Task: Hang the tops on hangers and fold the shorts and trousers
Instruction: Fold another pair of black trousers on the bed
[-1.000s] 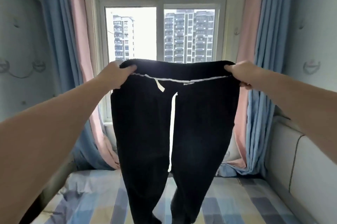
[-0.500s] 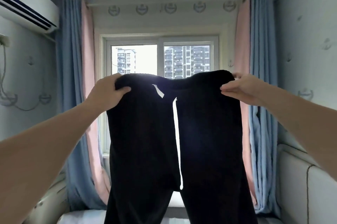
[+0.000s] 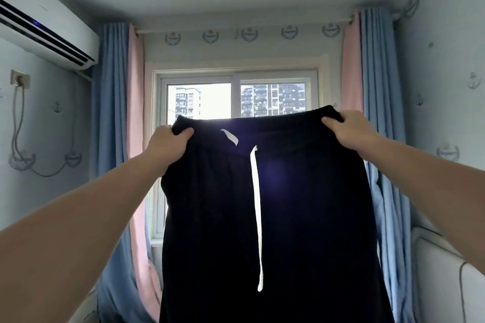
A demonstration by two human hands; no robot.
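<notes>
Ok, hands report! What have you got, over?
Gripping the top corners: left hand, right hand. Up in the air: black trousers, unfolded, in front of the window. Nothing blocking.

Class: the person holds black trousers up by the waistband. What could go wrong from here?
1. The left hand and right hand grip only the waistband's corners; a slip could drop one side.
2. The white drawstring dangles loose and may get trapped in a fold.
3. The black trousers likely hide whatever lies below.
</notes>
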